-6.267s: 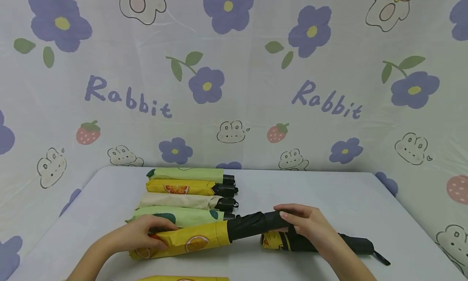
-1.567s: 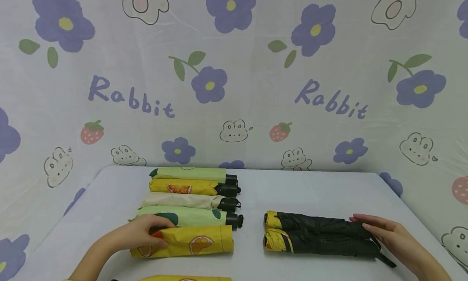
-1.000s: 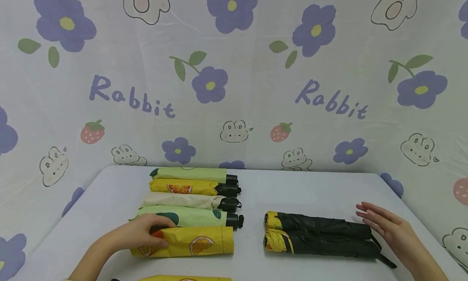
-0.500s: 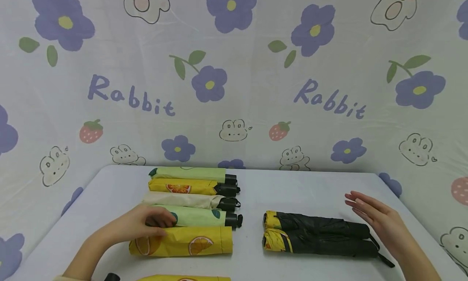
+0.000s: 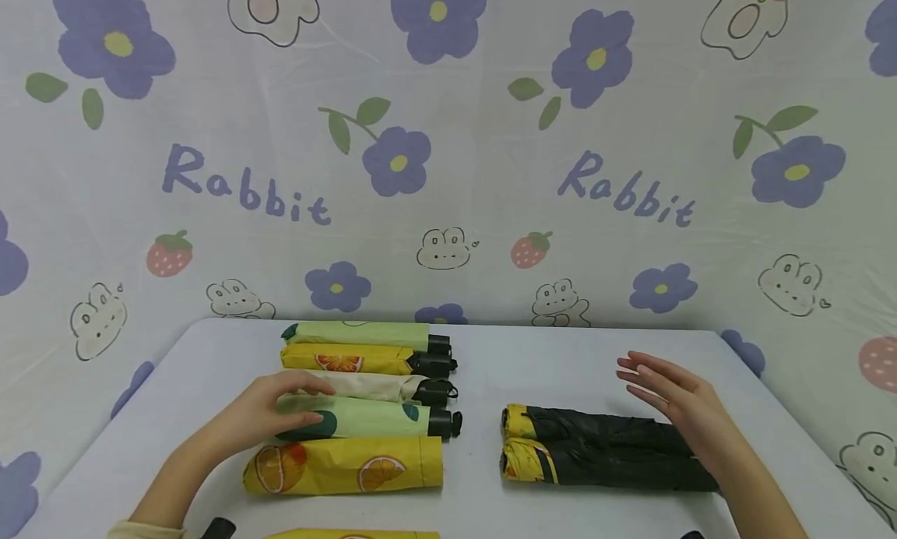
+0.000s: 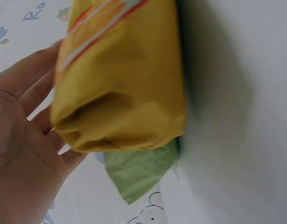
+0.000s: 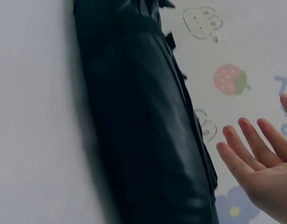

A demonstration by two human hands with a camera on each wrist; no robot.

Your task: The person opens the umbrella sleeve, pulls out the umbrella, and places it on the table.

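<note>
My left hand (image 5: 262,414) hovers over the light green umbrella (image 5: 378,418), thumb on the near side and fingers on the far side, spread and relaxed. That umbrella lies in a leaf-print sleeve with its black handle (image 5: 440,423) sticking out to the right. Just in front lies a yellow orange-print umbrella sleeve (image 5: 399,469) with no handle showing at its right end. My right hand (image 5: 676,391) is raised with straight fingers and holds nothing. Below it two folded black umbrellas with yellow tips (image 5: 603,453) lie side by side, partly hidden by the wrist.
Behind the green umbrella lie a cream umbrella (image 5: 385,386), a yellow orange-print one (image 5: 378,360) and another green one (image 5: 364,334), in a row. Another yellow sleeve (image 5: 357,534) shows at the front edge of the view. A printed curtain (image 5: 476,173) hangs behind the white table (image 5: 561,360).
The black umbrella came out of the yellow sleeve and was laid beside the other black one. My right hand let go, rose and moved left. My left hand released the sleeve and moved back to the green umbrella.
</note>
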